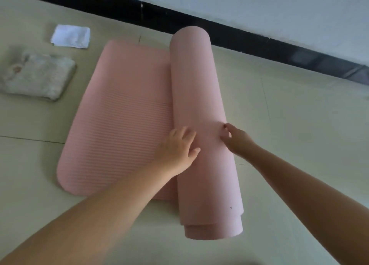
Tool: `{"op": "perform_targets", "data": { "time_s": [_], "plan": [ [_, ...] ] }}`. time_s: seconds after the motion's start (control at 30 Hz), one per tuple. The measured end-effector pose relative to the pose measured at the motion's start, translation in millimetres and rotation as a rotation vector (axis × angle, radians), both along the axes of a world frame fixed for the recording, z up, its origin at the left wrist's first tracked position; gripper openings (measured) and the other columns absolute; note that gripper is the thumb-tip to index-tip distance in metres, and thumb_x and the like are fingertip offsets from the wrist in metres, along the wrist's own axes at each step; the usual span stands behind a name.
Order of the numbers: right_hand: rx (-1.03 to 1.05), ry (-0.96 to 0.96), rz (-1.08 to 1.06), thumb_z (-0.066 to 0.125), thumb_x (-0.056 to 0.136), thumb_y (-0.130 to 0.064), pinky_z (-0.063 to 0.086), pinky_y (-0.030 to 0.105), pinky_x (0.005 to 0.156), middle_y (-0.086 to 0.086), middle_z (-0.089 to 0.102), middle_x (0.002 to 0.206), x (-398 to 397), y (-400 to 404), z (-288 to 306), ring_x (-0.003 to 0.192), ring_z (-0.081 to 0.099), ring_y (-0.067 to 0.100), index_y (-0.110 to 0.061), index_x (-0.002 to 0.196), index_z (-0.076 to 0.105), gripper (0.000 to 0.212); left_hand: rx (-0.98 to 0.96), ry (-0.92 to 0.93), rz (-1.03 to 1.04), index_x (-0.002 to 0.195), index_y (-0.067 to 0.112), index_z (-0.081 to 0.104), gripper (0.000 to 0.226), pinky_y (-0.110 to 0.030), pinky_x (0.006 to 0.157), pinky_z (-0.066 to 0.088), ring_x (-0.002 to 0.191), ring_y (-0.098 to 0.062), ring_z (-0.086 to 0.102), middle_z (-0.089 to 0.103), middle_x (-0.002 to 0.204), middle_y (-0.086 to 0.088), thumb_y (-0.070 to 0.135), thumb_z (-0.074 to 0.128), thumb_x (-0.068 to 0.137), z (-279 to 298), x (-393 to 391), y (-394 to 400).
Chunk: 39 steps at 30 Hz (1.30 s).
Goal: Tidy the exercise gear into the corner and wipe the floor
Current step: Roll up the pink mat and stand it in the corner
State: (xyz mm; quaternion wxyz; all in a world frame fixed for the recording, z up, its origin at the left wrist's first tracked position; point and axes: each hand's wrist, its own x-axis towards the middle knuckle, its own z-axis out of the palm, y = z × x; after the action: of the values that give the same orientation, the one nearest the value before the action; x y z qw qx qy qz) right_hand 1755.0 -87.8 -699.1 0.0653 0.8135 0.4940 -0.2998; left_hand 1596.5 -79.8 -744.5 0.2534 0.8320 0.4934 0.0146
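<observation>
Head view | left hand (177, 147) fingers spread flat on roll's left flank | right hand (236, 139) fingers curled against roll's right flank, thumb on top | pink mat (199, 96) half rolled, ribbed flat part lying leftward on tiled floor (299, 124) | white cloth (70, 36) and folded towel (38, 75) well left | black skirting (249, 38) behind

Both bare arms are reaching forward, converging. The left hand (178, 144) is lying flat, fingers (184, 133) spread and relaxed, pressing down. The right hand (235, 137) is pressing alongside, fingers curling inward.
</observation>
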Motion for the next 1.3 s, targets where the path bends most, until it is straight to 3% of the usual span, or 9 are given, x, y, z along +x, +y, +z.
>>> {"op": "perform_targets", "data": {
  "time_s": [0.2,0.4,0.6,0.67,0.73,0.87,1.03,1.2,1.3],
  "plan": [
    [0.074,0.033,-0.016,0.039,0.098,-0.013,0.035,0.033,0.103,0.020,0.050,0.137,2.4,-3.2,-6.3,0.126,0.046,0.034,-0.001,0.137,0.044,0.041,-0.112,0.044,-0.005,0.152,0.008,0.003,0.063,-0.029,0.120,0.007,0.150,-0.020,0.001,-0.002,0.161,-0.008,0.035,0.029,0.101,-13.7,2.5,-18.7],
    [0.324,0.194,0.197,0.040,0.090,0.002,0.024,0.018,0.100,-0.001,0.040,0.148,-58.0,-19.7,-8.8,0.127,0.039,0.031,-0.015,0.136,0.048,0.051,-0.165,0.038,0.205,0.151,0.004,0.009,0.056,-0.024,0.119,0.004,0.150,-0.017,0.003,0.000,0.161,-0.008,0.026,0.027,0.103,-19.3,-52.4,-21.4],
    [0.465,0.745,0.046,0.034,0.085,0.009,0.050,0.023,0.085,0.009,0.063,0.112,-123.0,5.1,11.2,0.100,0.058,0.018,-0.005,0.116,0.063,0.045,-0.152,0.077,0.387,0.150,0.003,0.012,0.070,-0.025,0.119,0.005,0.150,-0.019,0.004,0.003,0.160,-0.009,0.041,0.015,0.091,-3.9,-112.2,-29.2],
    [0.530,0.634,0.025,0.038,0.086,0.007,0.043,0.020,0.081,0.009,0.061,0.119,-123.2,18.7,3.1,0.101,0.055,0.018,-0.006,0.118,0.062,0.042,-0.130,0.094,0.413,0.151,0.004,0.009,0.085,-0.023,0.119,0.003,0.150,-0.018,0.002,0.000,0.161,-0.008,0.053,0.007,0.080,2.3,-124.6,-32.3],
    [0.497,0.427,0.056,0.040,0.087,0.003,0.037,0.025,0.098,0.010,0.048,0.137,-118.9,27.0,-11.7,0.120,0.048,0.025,-0.007,0.131,0.050,0.047,-0.119,0.134,0.387,0.151,0.004,0.005,0.099,-0.022,0.119,0.002,0.150,-0.019,0.000,-0.003,0.160,-0.009,0.059,-0.004,0.069,6.7,-127.0,-37.6],
    [0.318,0.254,0.313,0.036,0.093,-0.004,0.025,0.035,0.113,0.008,0.021,0.155,-120.0,26.9,-32.2,0.140,0.028,0.029,-0.011,0.147,0.025,0.055,-0.201,0.179,0.381,0.150,0.005,-0.007,0.070,-0.022,0.118,-0.001,0.149,-0.016,-0.007,-0.013,0.160,-0.007,0.042,0.024,0.100,10.7,-120.0,-47.6],
    [0.365,0.272,0.488,0.039,0.098,-0.010,0.026,0.022,0.103,0.003,0.016,0.158,-115.9,26.7,-37.6,0.140,0.031,0.024,-0.016,0.148,0.024,0.052,-0.240,0.107,0.332,0.150,0.010,-0.013,0.085,-0.021,0.118,0.000,0.148,-0.010,-0.011,-0.020,0.158,0.001,0.045,0.041,0.095,8.0,-136.3,-51.0],
    [0.471,0.397,0.555,0.044,0.092,-0.002,0.028,0.017,0.105,0.002,0.031,0.154,-149.0,37.0,-30.7,0.136,0.041,0.020,-0.014,0.140,0.042,0.050,-0.154,-0.056,0.533,0.149,0.008,0.019,0.073,-0.012,0.111,0.012,0.147,-0.012,0.019,0.016,0.159,-0.003,0.034,0.030,0.082,9.2,-177.0,-44.3],
    [0.518,0.558,0.516,0.040,0.090,0.007,0.025,0.010,0.105,0.008,0.042,0.147,-176.8,47.0,-21.3,0.136,0.041,0.020,-0.009,0.136,0.048,0.049,0.025,-0.121,0.795,0.141,0.003,0.040,0.060,-0.023,0.111,0.027,0.137,-0.021,0.040,0.042,0.147,-0.011,0.026,0.038,0.086,13.1,-184.9,-38.4]
  ]
}}
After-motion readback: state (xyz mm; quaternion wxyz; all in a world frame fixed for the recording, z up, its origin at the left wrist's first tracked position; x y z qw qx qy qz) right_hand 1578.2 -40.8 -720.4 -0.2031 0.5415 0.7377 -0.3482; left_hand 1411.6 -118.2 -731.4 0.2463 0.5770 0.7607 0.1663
